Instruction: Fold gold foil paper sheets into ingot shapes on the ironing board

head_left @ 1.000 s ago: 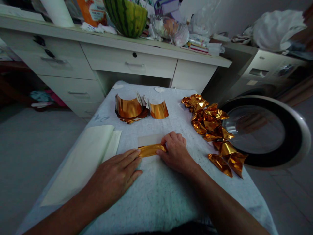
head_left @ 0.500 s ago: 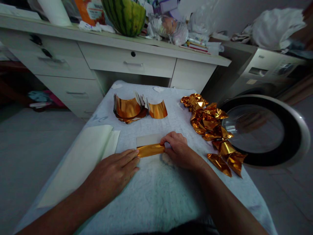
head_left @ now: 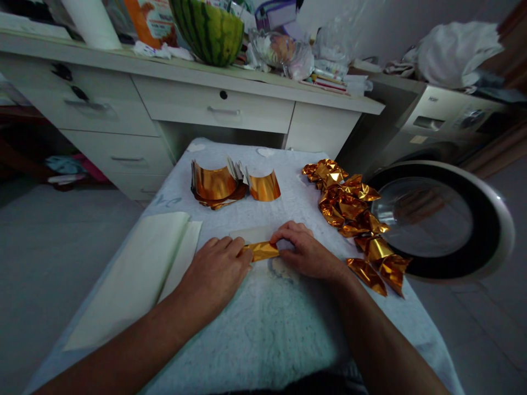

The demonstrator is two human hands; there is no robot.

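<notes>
Left fingers (head_left: 237, 246) further right, paper (head_left: 132, 274) beside

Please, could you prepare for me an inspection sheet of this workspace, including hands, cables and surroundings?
Surface: cloth-covered table.
Work things: gold foil strip between the hands; curved foil sheets farther back; folded foil pieces on the right; pale paper on the left.
Clutter: watermelon and orange packet among items on the counter.
Hands: left hand and right hand hold the strip's opposite ends.
Cables: nothing seen.
Surroundings: white drawers behind; washing machine at right, its door open.
</notes>
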